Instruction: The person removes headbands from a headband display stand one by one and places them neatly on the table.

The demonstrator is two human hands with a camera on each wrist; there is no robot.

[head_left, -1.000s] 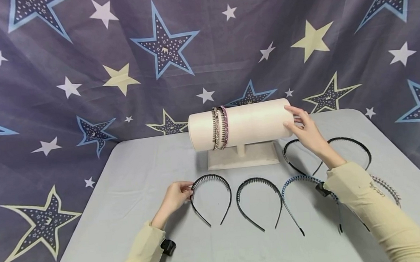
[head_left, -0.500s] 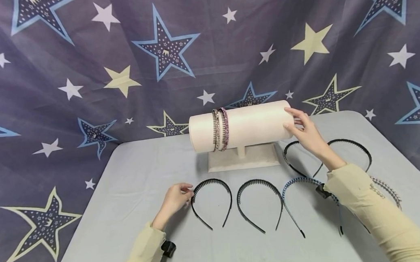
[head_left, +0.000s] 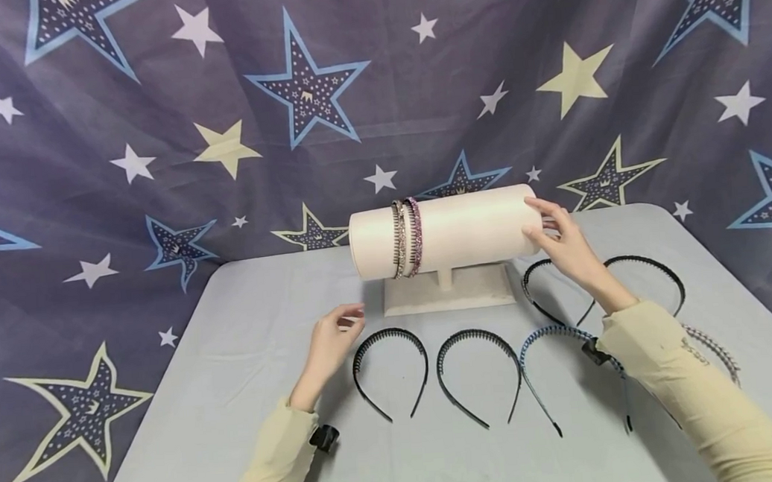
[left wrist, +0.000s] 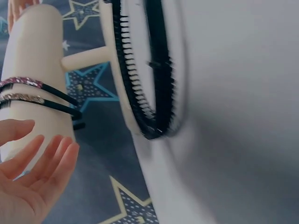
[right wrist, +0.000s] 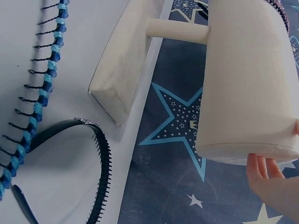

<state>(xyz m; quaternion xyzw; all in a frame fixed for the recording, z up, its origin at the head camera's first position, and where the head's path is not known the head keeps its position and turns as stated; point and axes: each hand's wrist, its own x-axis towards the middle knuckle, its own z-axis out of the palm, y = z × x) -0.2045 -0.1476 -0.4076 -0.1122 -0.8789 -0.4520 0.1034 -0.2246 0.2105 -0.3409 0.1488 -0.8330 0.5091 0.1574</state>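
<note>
My left hand, fingers loosely bent and empty, hovers just left of a black toothed headband lying on the table. In the left wrist view that hand overlaps the pale roll of the display stand. My right hand holds the right end of the display stand, thumb and forefinger on its side; in the right wrist view the other fingers lie against the end face. Near the roll's left end sit a silvery rhinestone headband and a pink-purple one.
More headbands lie on the grey table: a dark one in the middle, a blue one partly under my right forearm, two black ones behind it and a beaded one at right. A star-patterned cloth hangs behind.
My left hand has left the edge of the leftmost black headband and moved up and slightly right, toward the stand. My right hand stays at the roll's end.
</note>
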